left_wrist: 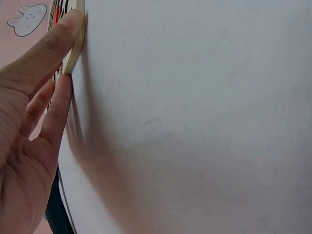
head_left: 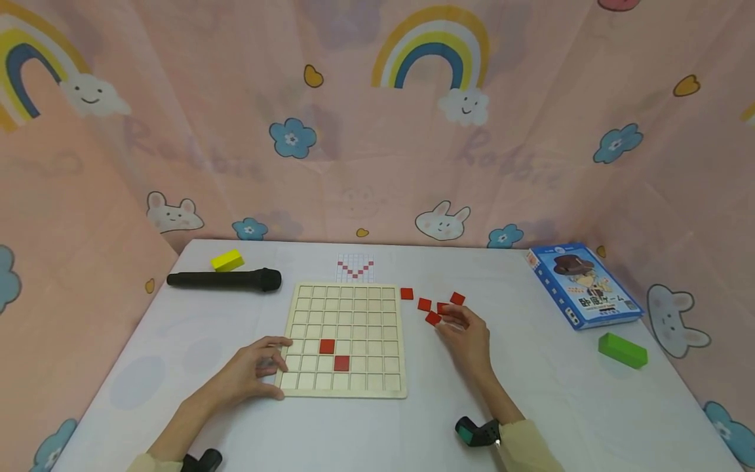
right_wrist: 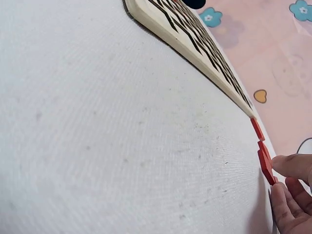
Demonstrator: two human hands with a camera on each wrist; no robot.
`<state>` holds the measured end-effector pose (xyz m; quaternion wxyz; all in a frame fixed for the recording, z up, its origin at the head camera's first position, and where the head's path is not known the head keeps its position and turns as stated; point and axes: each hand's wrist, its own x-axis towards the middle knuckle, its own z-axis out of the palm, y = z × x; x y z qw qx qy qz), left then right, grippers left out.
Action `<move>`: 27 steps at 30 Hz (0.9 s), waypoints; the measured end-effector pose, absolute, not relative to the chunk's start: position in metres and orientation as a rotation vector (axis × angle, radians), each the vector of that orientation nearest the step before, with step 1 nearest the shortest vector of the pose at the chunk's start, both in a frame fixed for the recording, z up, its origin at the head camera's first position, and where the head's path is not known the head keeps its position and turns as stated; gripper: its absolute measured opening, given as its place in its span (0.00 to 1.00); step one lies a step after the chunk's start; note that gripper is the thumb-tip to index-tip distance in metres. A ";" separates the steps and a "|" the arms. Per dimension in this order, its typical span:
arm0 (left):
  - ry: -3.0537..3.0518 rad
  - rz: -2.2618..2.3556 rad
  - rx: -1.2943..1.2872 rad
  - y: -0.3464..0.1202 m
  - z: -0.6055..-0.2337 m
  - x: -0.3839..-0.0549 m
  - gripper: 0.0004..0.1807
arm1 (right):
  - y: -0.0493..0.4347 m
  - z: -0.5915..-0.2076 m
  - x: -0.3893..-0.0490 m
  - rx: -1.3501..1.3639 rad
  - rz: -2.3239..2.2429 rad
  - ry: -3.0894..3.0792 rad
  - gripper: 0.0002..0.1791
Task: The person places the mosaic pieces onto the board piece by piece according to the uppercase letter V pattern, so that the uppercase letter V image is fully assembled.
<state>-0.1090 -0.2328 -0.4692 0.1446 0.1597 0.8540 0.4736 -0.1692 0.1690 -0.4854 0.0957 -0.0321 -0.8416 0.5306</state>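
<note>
A pale wooden grid board (head_left: pixel 377 398) lies on the table with two red square tiles in its cells, an upper one (head_left: pixel 327 346) and a lower one (head_left: pixel 341 363). My left hand (head_left: pixel 248 370) holds the board by its left edge, thumb at the near corner and fingers spread farther up. To the right of the board, my right hand (head_left: pixel 468 337) pinches a red square tile (head_left: pixel 433 318) with thumb and fingertips. In the right wrist view this red tile (right_wrist: pixel 265 167) shows nearly edge-on at the fingertips. Around it lie several loose red tiles, one (head_left: pixel 441 307) partly behind the fingers.
Behind the board lies a paper grid (head_left: pixel 355 267) with a V of red squares. A black microphone (head_left: pixel 224 280) and a yellow block (head_left: pixel 227 261) are at the back left. A blue box (head_left: pixel 584 285) and a green block (head_left: pixel 622 351) lie at the right.
</note>
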 end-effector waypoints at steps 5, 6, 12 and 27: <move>2.467 1.359 0.446 -0.232 -0.468 -0.109 0.20 | 0.166 -0.486 -0.173 -0.101 1.597 -2.513 0.19; 2.468 1.358 0.446 -0.232 -0.467 -0.109 0.20 | 0.166 -0.486 -0.174 -0.097 1.604 -2.516 0.19; 2.476 1.355 0.451 -0.232 -0.466 -0.109 0.20 | 0.160 -0.486 -0.178 -0.072 1.645 -2.549 0.20; 2.487 1.362 0.508 -0.232 -0.467 -0.109 0.20 | 0.158 -0.483 -0.180 0.070 1.645 -2.726 0.19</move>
